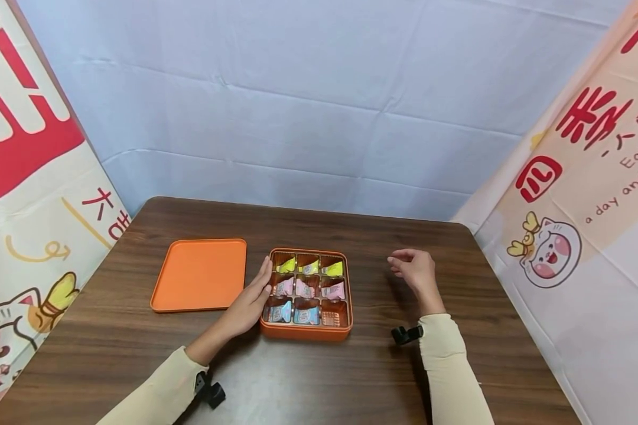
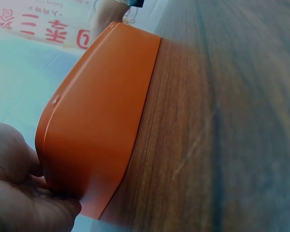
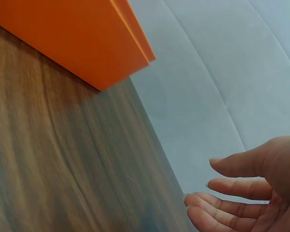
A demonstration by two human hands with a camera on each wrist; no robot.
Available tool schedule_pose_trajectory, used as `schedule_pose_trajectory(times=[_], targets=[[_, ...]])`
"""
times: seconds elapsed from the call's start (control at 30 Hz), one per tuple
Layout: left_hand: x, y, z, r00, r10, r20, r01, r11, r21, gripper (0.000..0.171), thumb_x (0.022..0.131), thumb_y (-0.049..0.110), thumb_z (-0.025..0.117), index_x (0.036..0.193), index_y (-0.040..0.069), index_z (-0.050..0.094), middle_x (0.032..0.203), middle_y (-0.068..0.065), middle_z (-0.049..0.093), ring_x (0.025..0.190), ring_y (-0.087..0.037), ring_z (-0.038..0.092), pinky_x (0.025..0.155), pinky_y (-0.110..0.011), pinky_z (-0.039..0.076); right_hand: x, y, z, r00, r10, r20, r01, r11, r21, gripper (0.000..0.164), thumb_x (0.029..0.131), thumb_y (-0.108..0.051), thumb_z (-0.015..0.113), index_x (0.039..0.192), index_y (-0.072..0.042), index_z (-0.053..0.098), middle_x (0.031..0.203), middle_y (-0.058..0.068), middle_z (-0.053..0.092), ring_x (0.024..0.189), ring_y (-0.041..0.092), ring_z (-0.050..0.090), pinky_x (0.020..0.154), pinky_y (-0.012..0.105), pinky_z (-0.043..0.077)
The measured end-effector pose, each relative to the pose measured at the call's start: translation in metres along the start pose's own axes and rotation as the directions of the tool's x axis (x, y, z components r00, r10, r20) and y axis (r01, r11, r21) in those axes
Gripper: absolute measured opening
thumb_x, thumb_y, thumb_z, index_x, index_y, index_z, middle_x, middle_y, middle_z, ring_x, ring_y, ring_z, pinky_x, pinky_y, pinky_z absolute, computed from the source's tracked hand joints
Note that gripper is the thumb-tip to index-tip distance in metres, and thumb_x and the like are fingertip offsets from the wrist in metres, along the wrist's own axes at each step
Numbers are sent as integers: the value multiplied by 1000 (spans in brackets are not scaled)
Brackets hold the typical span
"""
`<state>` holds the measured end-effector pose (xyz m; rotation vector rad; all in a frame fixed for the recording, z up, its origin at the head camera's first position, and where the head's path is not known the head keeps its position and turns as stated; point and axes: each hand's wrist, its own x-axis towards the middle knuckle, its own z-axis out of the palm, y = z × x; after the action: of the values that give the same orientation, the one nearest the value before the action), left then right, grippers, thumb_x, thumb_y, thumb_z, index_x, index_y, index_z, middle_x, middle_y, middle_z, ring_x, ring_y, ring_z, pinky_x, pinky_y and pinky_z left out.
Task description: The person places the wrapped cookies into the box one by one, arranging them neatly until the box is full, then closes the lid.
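An orange square box (image 1: 305, 334) stands upright on the table, divided inside into a three-by-three grid. Yellow wrapped candies (image 1: 332, 269) fill the far row, pink wrapped candies (image 1: 332, 291) the middle row. Two blue wrapped candies (image 1: 306, 316) lie in the near row, whose right compartment (image 1: 331, 319) shows only its bare bottom. My left hand (image 1: 248, 302) rests along the box's left side with fairly straight fingers; the left wrist view has it at the box's corner. Right of the box, my right hand (image 1: 416, 270) hovers with loosely bent fingers and holds nothing.
A flat orange lid (image 1: 202, 275) lies on the brown wooden table (image 1: 308, 383), left of the box. Pale blue cloth (image 1: 298, 106) hangs behind the table. Printed banners (image 1: 574, 177) flank both sides.
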<state>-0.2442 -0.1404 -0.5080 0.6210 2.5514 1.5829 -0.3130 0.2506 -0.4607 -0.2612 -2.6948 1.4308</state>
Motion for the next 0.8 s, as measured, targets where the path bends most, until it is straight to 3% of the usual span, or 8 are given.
schedule_pose_trajectory(times=[0.17,0.4,0.63,0.8], targets=[[0,1,0,1000,-1,0,1,1000,2,59,111,9,37,162,1,9,169,-7,-5,154,-32,5,120,-58,13,1,4,-11,999,-2,-37,0,999,-41,34,98,-16,69,124,6,68,114,27,71,95,36,74,79,43,60],[-1,1,0,1000,-7,-5,7,1000,1,58,111,10,38,162,2,10,169,-6,-3,154,-31,5,120,-57,13,2,13,-31,998,35,-54,-40,995,-96,42,99,-23,69,130,5,65,120,26,68,96,37,72,70,31,59],[-1,0,0,1000,-4,-12,4,1000,1,58,111,10,38,161,1,11,169,-10,-2,154,-32,5,120,-57,13,4,23,-46,998,57,19,-55,994,-90,46,100,-22,66,136,7,59,126,29,63,100,38,71,79,40,60],[0,0,0,1000,-1,-8,1,1000,3,59,111,9,38,162,1,10,169,-9,-3,154,-32,5,120,-58,13,3,26,-50,996,81,24,-78,990,-117,45,100,-21,66,135,7,59,127,29,61,102,38,69,82,44,59]])
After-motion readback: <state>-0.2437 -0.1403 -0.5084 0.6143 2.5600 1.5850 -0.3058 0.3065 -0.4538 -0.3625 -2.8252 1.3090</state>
